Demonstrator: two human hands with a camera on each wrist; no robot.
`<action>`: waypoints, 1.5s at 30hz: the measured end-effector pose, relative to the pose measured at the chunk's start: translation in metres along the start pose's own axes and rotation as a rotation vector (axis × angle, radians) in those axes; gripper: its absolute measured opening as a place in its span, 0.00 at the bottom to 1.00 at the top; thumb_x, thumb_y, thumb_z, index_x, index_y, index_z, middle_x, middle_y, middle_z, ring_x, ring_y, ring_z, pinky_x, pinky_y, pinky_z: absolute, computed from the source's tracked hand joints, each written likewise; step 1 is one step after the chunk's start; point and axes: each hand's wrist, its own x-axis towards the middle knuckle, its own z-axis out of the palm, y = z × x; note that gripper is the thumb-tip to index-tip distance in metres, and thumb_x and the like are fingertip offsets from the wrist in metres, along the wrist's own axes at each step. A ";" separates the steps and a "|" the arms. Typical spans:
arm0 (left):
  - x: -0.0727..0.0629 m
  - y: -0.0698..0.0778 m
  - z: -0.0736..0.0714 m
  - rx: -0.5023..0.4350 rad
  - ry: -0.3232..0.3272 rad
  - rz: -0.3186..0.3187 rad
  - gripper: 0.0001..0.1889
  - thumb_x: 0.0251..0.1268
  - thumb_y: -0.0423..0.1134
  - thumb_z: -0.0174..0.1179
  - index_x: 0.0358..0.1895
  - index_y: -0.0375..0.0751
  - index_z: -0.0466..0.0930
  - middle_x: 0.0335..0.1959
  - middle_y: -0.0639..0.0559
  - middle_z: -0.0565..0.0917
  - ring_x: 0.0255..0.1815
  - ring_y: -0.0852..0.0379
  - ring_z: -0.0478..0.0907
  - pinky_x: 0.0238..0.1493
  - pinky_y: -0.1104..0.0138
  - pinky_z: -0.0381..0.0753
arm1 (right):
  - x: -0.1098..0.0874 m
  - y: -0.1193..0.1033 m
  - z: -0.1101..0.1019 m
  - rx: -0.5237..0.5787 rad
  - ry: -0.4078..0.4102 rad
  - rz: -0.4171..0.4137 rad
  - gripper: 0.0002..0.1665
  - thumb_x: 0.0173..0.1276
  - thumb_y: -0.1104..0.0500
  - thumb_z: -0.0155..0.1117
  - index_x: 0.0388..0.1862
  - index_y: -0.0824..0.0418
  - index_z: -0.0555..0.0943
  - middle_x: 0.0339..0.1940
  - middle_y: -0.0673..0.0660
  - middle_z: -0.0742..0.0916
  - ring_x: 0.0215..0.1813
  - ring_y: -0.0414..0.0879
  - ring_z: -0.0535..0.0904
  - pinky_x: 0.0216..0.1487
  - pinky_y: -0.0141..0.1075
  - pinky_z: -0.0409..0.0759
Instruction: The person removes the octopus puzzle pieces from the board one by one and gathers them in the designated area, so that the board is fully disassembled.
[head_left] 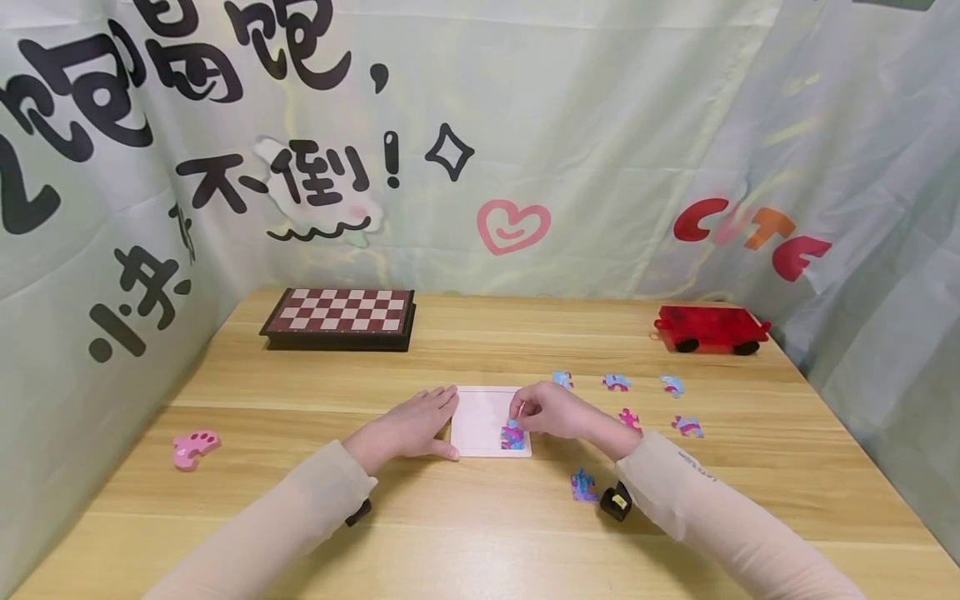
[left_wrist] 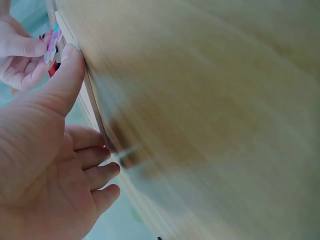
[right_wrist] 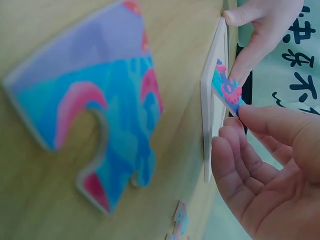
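A pale, low-rimmed puzzle tray (head_left: 477,421) lies at the middle of the table. My right hand (head_left: 558,408) pinches a pink, purple and blue jigsaw piece (head_left: 513,437) between thumb and fingertips over the tray's lower right corner. The right wrist view shows that piece (right_wrist: 230,91) tilted above the tray. At the tray's left edge rests my left hand (head_left: 420,423), its thumb by the lower left corner and its fingers along the side. In the left wrist view the left hand's fingers (left_wrist: 102,175) are loosely extended and hold nothing.
Several loose jigsaw pieces (head_left: 687,426) lie to the right of the tray, one piece (head_left: 582,485) near the right wrist. A chessboard box (head_left: 341,317) stands at the back left, a red toy wagon (head_left: 711,328) at the back right. A pink paw-patterned object (head_left: 193,447) lies far left.
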 end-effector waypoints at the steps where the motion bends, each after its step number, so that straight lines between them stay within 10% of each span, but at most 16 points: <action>1: 0.000 0.000 0.000 -0.003 0.000 0.001 0.46 0.57 0.59 0.56 0.68 0.27 0.54 0.70 0.37 0.52 0.70 0.44 0.48 0.68 0.55 0.48 | 0.000 0.001 0.000 0.011 0.001 0.001 0.05 0.61 0.70 0.61 0.30 0.62 0.78 0.18 0.52 0.78 0.18 0.39 0.67 0.18 0.29 0.67; 11: -0.001 0.001 0.000 -0.014 -0.003 0.010 0.45 0.58 0.58 0.56 0.68 0.26 0.54 0.70 0.36 0.52 0.70 0.43 0.48 0.68 0.55 0.47 | -0.020 0.014 -0.022 0.167 0.027 -0.017 0.03 0.64 0.70 0.56 0.37 0.66 0.76 0.21 0.55 0.78 0.23 0.45 0.71 0.21 0.33 0.70; 20: -0.001 0.001 0.000 -0.019 -0.004 0.002 0.46 0.57 0.59 0.56 0.68 0.27 0.52 0.71 0.37 0.51 0.71 0.44 0.47 0.68 0.55 0.46 | -0.076 0.054 -0.067 0.254 0.044 0.060 0.09 0.66 0.63 0.58 0.40 0.69 0.75 0.25 0.58 0.79 0.27 0.47 0.74 0.27 0.40 0.76; 32: 0.000 0.000 0.001 -0.018 -0.001 0.007 0.46 0.57 0.59 0.56 0.68 0.27 0.53 0.71 0.37 0.51 0.70 0.44 0.47 0.68 0.55 0.47 | -0.164 0.119 -0.108 0.339 -0.153 0.142 0.09 0.69 0.65 0.52 0.41 0.72 0.74 0.28 0.53 0.79 0.28 0.42 0.75 0.29 0.35 0.78; 45: -0.001 0.000 0.001 -0.024 0.002 0.016 0.46 0.57 0.58 0.57 0.68 0.26 0.53 0.70 0.36 0.52 0.70 0.43 0.48 0.68 0.55 0.47 | -0.193 0.140 -0.111 0.455 -0.246 0.100 0.08 0.68 0.70 0.48 0.39 0.77 0.72 0.24 0.53 0.77 0.26 0.39 0.72 0.26 0.32 0.75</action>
